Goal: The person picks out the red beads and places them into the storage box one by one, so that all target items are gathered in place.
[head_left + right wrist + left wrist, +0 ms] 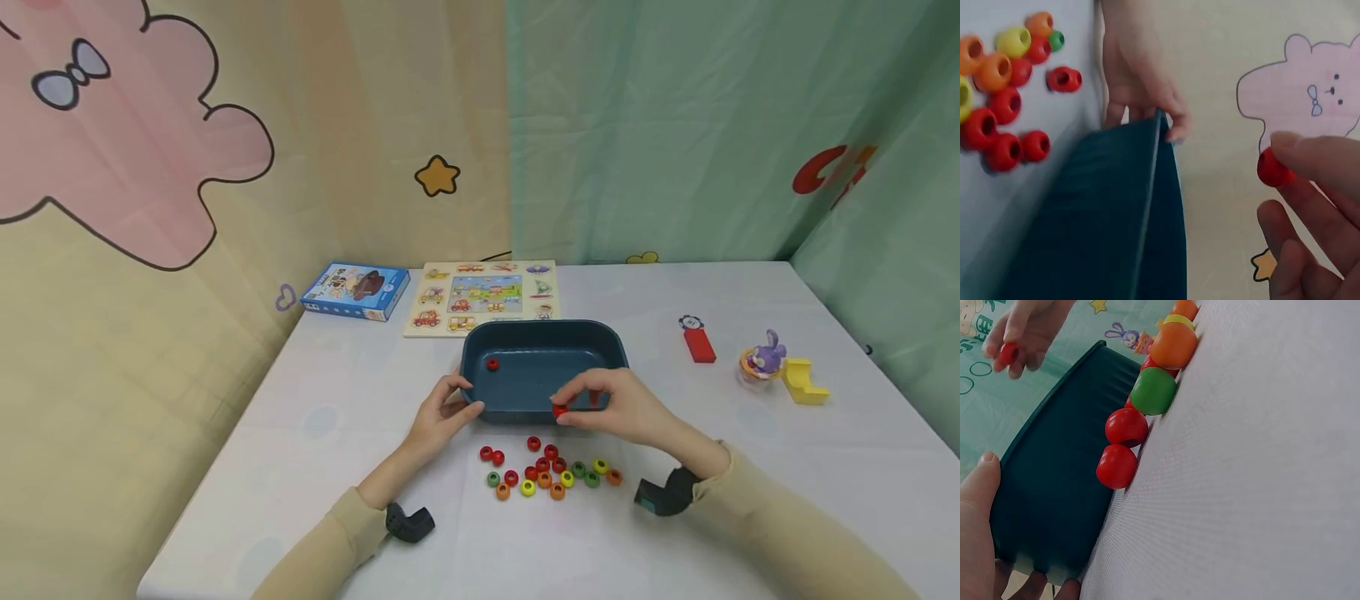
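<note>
A dark teal basin (544,417) stands on the table, with one red bead (492,365) lying inside it near the left end. My left hand (444,412) holds the basin at its left end, thumb by the front corner and fingers round the end wall. Between thumb and fingertips, my right hand (618,406) pinches another red bead (1275,167); in the head view it is over the basin's front rim. In front of the basin lie several loose beads, among them red (534,443), green (592,480), yellow (528,488) and orange (557,492) ones, each with a hole.
Behind the basin lies a picture puzzle board (486,327), with a blue box (352,292) to its left. On the right are a red block-like piece (700,346) with a flower-shaped end, a purple rabbit figure (768,358) and a yellow plastic piece (804,385).
</note>
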A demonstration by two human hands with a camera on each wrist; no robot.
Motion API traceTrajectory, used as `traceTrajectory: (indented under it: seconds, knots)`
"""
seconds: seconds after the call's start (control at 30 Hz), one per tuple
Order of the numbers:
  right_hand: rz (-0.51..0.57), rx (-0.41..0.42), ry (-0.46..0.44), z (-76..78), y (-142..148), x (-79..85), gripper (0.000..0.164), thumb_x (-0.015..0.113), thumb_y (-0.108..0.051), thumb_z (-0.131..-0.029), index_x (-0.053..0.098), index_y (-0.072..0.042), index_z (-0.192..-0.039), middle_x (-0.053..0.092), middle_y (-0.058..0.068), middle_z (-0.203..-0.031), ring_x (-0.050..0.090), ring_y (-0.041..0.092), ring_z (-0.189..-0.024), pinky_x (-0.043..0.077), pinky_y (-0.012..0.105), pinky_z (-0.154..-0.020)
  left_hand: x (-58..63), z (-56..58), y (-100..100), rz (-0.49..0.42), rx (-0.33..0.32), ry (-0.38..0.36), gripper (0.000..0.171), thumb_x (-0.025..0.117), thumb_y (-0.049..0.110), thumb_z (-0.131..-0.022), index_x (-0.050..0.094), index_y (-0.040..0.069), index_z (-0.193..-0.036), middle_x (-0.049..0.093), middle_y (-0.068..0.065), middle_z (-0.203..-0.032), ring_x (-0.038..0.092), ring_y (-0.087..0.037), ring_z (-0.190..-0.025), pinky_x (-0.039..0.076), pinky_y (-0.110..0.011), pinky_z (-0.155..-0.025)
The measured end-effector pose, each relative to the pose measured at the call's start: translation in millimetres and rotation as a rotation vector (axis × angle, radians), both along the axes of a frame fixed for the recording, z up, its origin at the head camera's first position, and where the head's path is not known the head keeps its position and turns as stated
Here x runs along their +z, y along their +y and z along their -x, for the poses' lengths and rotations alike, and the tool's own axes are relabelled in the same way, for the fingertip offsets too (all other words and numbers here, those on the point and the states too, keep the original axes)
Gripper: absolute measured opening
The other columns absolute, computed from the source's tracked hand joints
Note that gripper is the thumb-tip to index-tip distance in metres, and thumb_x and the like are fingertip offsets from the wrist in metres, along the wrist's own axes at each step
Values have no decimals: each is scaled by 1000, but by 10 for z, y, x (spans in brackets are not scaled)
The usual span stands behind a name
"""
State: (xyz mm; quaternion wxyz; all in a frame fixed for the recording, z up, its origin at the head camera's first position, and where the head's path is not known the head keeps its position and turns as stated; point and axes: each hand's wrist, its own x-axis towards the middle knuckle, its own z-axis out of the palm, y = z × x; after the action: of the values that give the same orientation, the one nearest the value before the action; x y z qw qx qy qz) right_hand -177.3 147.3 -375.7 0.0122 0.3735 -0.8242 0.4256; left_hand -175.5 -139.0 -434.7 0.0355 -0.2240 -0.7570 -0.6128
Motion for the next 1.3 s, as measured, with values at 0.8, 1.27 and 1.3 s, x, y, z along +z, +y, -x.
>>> traceTrajectory:
  seconds: [0.8, 1.27, 1.3]
  knots:
    - [-297, 115, -220, 1457, -692, -359, 21, 73, -11, -73, 66, -9, -92, 65, -1, -86, 61, 10, -78, 51, 25, -69, 29, -3, 33, 49, 2, -76, 37, 60, 16, -86, 42, -5, -109, 21, -18, -144, 41, -34, -118, 41, -43, -91]
    - [-319, 55, -159, 1455, -786, -373, 27, 76, -17, -70, 66, -15, -96, 64, -6, -89, 60, 6, -76, 50, 22, -67, 20, -15, -9, 52, 4, -90, 36, 60, 16, -86, 42, -5, -110, 21, -19, -143, 48, -40, -109, 44, -37, -88]
    - [-318, 59, -149, 1437, -783, -335, 28, 76, -18, -71, 66, -14, -97, 64, -5, -90, 60, 6, -76, 50, 22, -67, 17, -16, -13, 53, 6, -91, 36, 60, 16, -86, 42, -4, -110, 21, -19, -143, 48, -39, -109, 45, -36, -88]
